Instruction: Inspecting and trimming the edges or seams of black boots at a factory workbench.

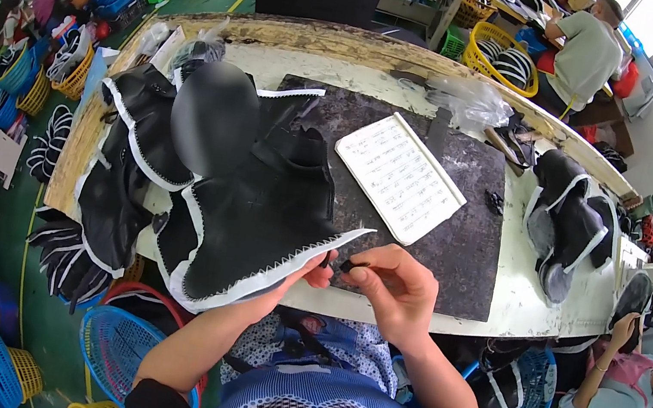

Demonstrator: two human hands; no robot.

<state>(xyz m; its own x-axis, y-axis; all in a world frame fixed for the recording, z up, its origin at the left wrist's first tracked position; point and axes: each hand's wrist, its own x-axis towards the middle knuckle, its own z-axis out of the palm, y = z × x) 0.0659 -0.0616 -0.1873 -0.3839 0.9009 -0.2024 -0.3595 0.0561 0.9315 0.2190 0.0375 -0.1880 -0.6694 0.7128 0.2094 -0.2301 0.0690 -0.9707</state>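
L hand (297, 279) is gripping white-edged blk piece (263, 215), R hand (398, 294) is pinching small dark bit (348, 266). Prob. doing edge detailing; next move's needing steadiness.

Room on board (464, 268) R of notebook (399, 178); blk white-edged pcs (263, 219) block L side.

Factory workshop, worn worktable (514, 303) at centre, stitched black pieces (258, 218) centre left, seated worker (588, 56) and loaded yellow basket (497, 76) upper right.
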